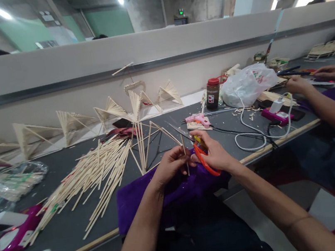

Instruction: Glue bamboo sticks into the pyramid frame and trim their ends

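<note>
Between the fingers of my left hand (pixel 174 161) a thin wooden stick (pixel 183 144) stands nearly upright. My right hand (pixel 210 148) is closed on a pair of scissors (pixel 204 161) with orange and yellow handles. Their blades point up and left, past the stick; I cannot tell whether they touch it. Both hands are above a purple cloth (pixel 140 196) at the table edge. Just beyond my left hand stands a frame of glued sticks (pixel 141 148). A large loose pile of sticks (pixel 99 173) lies to the left.
A pink glue gun (pixel 197 120) rests beyond my right hand, near a dark bottle (pixel 213 94) and a white plastic bag (pixel 248 86). Cables trail from magenta power strips (pixel 276 116). Fan-shaped stick models (pixel 71 125) line the wall. Another person's hands (pixel 298 84) work at far right.
</note>
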Demonstrator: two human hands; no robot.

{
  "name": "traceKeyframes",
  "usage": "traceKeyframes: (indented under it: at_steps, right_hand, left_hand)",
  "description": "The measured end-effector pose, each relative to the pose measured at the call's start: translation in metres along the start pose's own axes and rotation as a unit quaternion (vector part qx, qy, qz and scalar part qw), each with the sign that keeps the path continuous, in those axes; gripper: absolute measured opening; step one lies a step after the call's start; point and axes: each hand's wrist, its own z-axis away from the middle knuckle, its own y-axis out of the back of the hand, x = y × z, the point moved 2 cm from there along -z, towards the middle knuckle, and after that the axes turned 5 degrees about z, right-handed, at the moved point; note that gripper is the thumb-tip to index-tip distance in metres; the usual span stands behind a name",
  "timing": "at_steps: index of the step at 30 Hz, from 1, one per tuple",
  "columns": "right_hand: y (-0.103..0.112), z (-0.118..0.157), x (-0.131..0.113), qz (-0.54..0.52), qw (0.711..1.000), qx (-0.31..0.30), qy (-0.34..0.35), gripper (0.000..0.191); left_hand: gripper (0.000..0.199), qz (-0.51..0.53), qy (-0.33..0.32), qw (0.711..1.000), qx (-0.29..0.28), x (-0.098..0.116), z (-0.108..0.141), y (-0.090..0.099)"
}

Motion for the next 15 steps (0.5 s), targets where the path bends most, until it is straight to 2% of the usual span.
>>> traceKeyframes:
  at_steps: [15]
  right_hand:
    - [-0.0011, 0.0004, -0.0006, 0.014, 1.0, -0.003, 0.021, 0.076]
  left_hand:
    - [0.025, 0.001, -0.003, 1.0, 0.014, 0.0023, 0.001, -0.0038]
